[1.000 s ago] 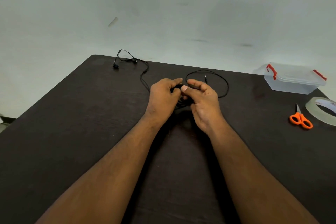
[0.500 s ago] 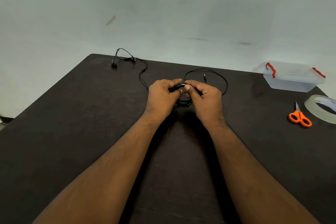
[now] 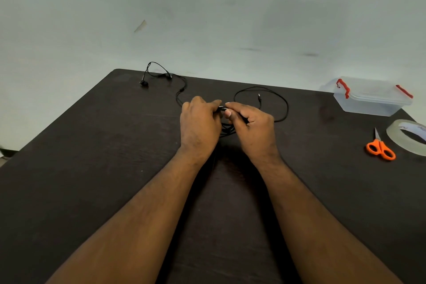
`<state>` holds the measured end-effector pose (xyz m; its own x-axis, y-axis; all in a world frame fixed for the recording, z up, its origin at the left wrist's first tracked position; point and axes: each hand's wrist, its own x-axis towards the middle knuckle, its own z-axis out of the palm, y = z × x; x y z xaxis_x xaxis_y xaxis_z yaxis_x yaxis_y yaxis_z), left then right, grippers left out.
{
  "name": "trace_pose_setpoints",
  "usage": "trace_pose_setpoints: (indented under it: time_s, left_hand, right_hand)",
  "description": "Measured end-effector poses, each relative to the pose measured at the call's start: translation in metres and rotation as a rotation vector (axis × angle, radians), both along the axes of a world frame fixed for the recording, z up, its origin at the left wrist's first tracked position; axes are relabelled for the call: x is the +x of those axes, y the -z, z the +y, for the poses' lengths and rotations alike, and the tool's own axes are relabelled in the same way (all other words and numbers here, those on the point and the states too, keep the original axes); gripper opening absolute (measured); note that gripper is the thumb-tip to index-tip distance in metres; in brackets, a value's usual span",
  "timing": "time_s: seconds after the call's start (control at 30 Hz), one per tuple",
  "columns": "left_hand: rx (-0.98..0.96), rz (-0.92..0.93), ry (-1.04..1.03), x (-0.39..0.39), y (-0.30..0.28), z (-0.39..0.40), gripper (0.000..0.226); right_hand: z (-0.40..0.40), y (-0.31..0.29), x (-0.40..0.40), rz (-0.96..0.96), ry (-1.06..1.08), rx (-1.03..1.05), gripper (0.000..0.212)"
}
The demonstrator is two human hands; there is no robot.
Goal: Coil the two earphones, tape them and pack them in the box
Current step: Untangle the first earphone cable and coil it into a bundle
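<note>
Two hands are being kept together at mid-counter (image 3: 92, 168): the left hand (image 3: 199, 127) and right hand (image 3: 252, 127) are each pinching the black earphone cable (image 3: 227, 128), a small coil being formed between them. Loose cable (image 3: 284, 108) and earbuds (image 3: 144, 83) are lying beyond. Coiling is judged unfinished; remaining slack needs drawing in before tape (image 3: 406, 140), scissors (image 3: 380, 148) and box (image 3: 371, 99) are being reached for.
</note>
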<state>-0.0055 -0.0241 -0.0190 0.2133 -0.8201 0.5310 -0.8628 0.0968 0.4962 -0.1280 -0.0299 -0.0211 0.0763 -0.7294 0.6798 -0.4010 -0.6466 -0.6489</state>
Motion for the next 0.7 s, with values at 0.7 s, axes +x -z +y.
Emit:
trace_pose_setpoints:
  time_s: [0.7]
  left_hand:
    - [0.343,1.299,0.392,-0.001,-0.015,0.004,0.012]
  right_hand:
    - [-0.01,0.002,-0.013,-0.032,0.089,0.054,0.021]
